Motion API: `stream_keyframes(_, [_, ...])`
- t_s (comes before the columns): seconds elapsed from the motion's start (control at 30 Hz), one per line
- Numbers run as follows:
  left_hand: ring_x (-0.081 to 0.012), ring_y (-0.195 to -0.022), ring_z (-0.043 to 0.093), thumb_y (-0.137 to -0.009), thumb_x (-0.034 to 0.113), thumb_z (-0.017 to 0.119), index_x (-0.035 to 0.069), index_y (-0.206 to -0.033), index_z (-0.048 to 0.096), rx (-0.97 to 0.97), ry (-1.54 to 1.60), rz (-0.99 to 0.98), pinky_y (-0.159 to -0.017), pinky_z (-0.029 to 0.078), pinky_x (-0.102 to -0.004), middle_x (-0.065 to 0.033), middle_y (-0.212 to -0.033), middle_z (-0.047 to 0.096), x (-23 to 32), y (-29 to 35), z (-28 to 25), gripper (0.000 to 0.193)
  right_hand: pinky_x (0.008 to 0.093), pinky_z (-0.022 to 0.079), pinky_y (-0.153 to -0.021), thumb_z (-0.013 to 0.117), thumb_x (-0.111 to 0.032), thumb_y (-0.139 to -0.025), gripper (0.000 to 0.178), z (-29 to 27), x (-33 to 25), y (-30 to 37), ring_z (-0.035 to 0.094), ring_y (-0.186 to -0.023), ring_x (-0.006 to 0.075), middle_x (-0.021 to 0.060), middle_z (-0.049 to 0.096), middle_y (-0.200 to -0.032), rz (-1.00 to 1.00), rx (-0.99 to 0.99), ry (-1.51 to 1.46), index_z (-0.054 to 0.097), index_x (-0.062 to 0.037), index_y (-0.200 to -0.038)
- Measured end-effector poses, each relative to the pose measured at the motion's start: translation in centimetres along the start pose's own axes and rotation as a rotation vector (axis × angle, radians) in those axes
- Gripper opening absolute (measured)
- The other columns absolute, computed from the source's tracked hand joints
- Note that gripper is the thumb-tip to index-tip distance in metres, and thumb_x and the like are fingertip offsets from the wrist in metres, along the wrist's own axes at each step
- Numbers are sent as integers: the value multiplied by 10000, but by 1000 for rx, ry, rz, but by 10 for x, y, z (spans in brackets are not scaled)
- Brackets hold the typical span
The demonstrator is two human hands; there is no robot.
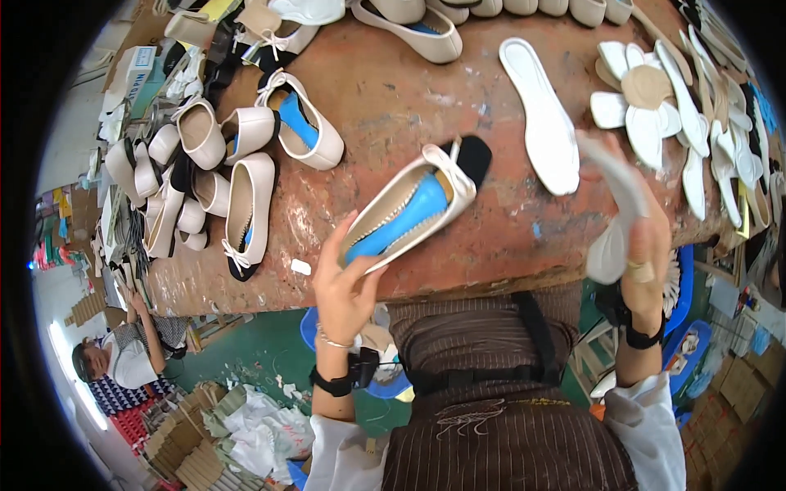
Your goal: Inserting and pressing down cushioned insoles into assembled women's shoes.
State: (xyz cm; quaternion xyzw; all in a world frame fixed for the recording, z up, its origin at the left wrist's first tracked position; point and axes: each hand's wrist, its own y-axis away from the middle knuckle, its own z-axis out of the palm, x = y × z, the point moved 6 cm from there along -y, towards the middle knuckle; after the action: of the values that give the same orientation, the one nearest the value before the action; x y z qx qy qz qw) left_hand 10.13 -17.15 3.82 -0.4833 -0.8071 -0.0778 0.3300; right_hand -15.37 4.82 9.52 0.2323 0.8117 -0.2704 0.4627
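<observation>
My left hand (348, 286) grips the heel end of a cream ballet flat (413, 204) with a black toe and a small bow. A blue strip (405, 214) runs along the inside of that shoe. On the right, my right hand (643, 237) is closed on a white insole (614, 204), which is blurred and held up off the table. Another white insole (540, 114) lies flat on the worn reddish-brown table (458, 106), between the shoe and my right hand.
Several cream flats (250, 196) crowd the table's left side, and more shoes (422, 29) line its far edge. White insoles fan around a beige round pad (647, 86) at the far right. Blue bins (684, 352) stand below the table. Another person (123, 356) is at far left.
</observation>
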Motion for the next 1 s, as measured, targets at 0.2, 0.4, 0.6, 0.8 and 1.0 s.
stream_keyframes(0.2, [-443, -1327, 477, -657, 113, 845, 55, -1182, 677, -100, -13, 43, -1086, 406, -497, -270, -1456, 460, -33, 30, 6, 554, 416, 426, -897, 724, -151, -766, 403, 108, -26, -9, 582, -991, 263, 103, 670, -1136, -384, -348, 383, 718, -79, -1163])
stream_keyframes(0.4, [-431, -1419, 346, -726, 484, 855, 34, -1565, 17, 225, 304, -4, -1153, 337, -518, -283, -1553, 266, -46, 40, 23, 1269, 351, 411, -874, 753, -182, -647, 220, 203, -22, -9, 584, -985, 202, 11, 659, -901, -449, -474, 163, 752, -95, -849])
stream_keyframes(0.6, [-456, -1334, 431, -717, 548, 852, 81, -1565, -87, 303, 352, 3, -1083, 394, -573, -324, -1489, 322, -51, 43, 27, 1349, 350, 419, -884, 750, -161, -632, 245, 238, -20, -8, 587, -1002, 204, 20, 675, -982, -395, -543, 129, 757, -97, -868])
stream_keyframes(0.8, [-458, -1296, 467, -710, 575, 845, 119, -1568, -111, 326, 356, 9, -1064, 406, -586, -324, -1476, 342, -56, 47, 28, 1363, 391, 464, -869, 739, -107, -621, 293, 248, -12, -5, 589, -1036, 234, 35, 661, -1055, -310, -590, 91, 743, -71, -912])
stream_keyframes(1.0, [-454, -1330, 437, -700, 532, 870, 121, -1574, -109, 293, 441, 13, -1118, 335, -562, -317, -1493, 342, -62, 49, 32, 1375, 401, 487, -894, 700, -122, -687, 283, 252, -12, 0, 592, -1076, 267, 80, 646, -1087, -330, -630, 128, 726, -27, -953])
